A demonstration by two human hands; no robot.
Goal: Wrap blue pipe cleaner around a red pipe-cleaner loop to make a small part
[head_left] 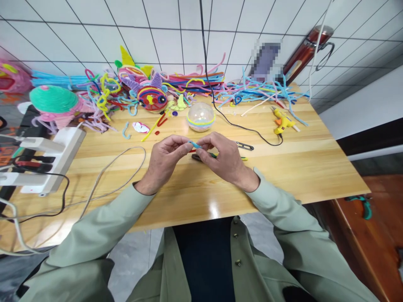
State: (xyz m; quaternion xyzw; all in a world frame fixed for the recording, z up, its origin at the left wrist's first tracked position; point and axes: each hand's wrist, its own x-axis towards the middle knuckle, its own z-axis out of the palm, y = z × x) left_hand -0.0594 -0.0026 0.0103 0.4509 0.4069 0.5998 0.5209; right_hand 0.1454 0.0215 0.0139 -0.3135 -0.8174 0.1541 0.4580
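Note:
A short piece of blue pipe cleaner [194, 144] is pinched between my two hands, above the middle of the wooden table. My left hand [168, 157] grips its left end with thumb and fingertips. The right end sits between the thumb and fingers of my right hand [223, 157]. Under my right hand lie tools, partly hidden, with a dark tip [197, 157] showing. Just beyond my hands stands a clear plastic ball [201, 112] with yellow and pale bands round its middle.
Bundles of coloured pipe cleaners [252, 91] line the wall. A yellow glue gun [283, 121] lies right, its black cord crossing the table. Craft figures [153, 98] stand at the back left. A white power strip [59, 161] with cables lies left; a red flask [307, 52] leans back right.

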